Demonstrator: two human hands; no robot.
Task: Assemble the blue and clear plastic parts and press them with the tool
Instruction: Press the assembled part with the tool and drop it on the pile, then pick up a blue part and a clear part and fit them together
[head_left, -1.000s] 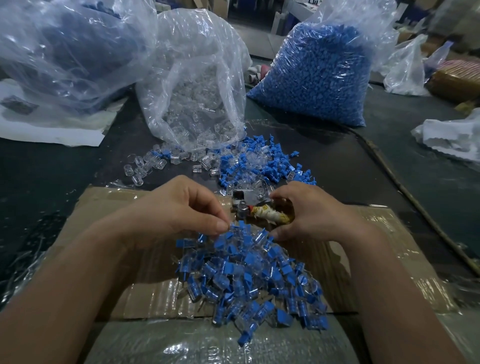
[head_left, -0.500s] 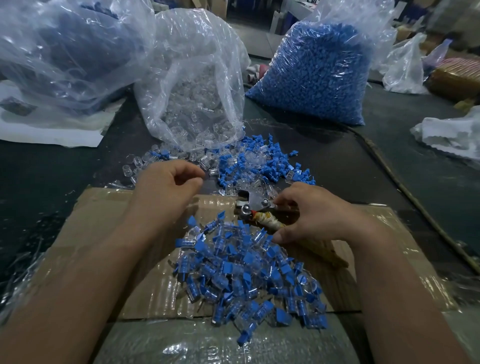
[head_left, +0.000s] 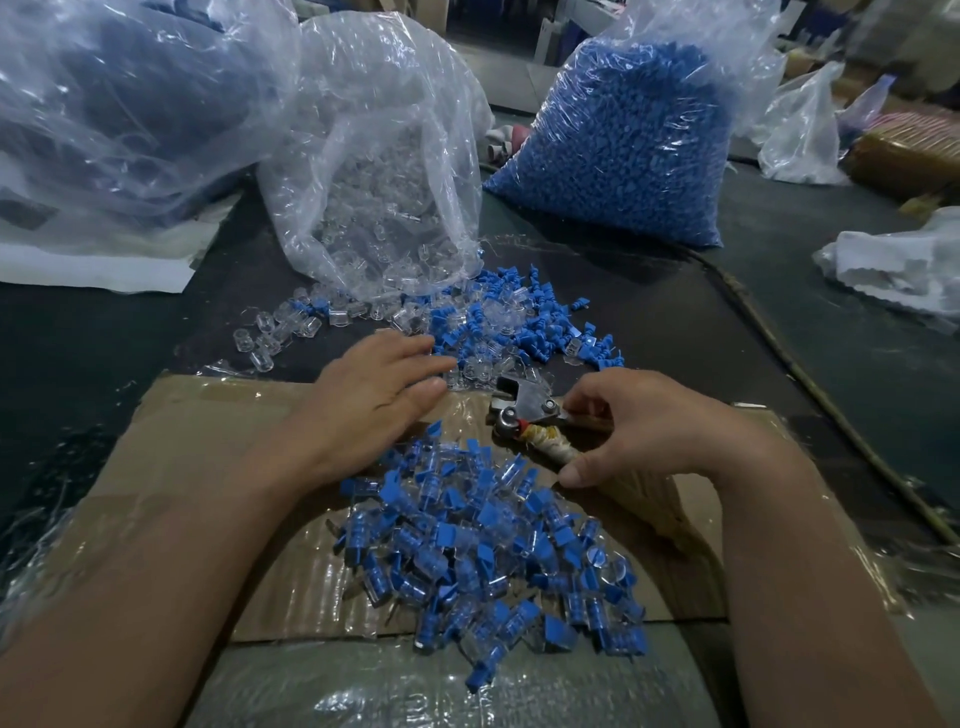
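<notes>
Since the earlier frames the left hand (head_left: 374, 395) has left the assembled pile (head_left: 488, 551) and reached forward. Its fingers are now straight and empty, with the tips at the near edge of the loose blue and clear parts (head_left: 498, 322). Recommended: pick one clear and one blue piece, seat them squarely, then carry them right to the pressing tool (head_left: 524, 410), whose wrapped handle the right hand (head_left: 654, 436) grips, head lying between the hands. Bare cardboard (head_left: 208, 441) gives room left of the left hand; the assembled pile crowds the space nearer than both hands.
</notes>
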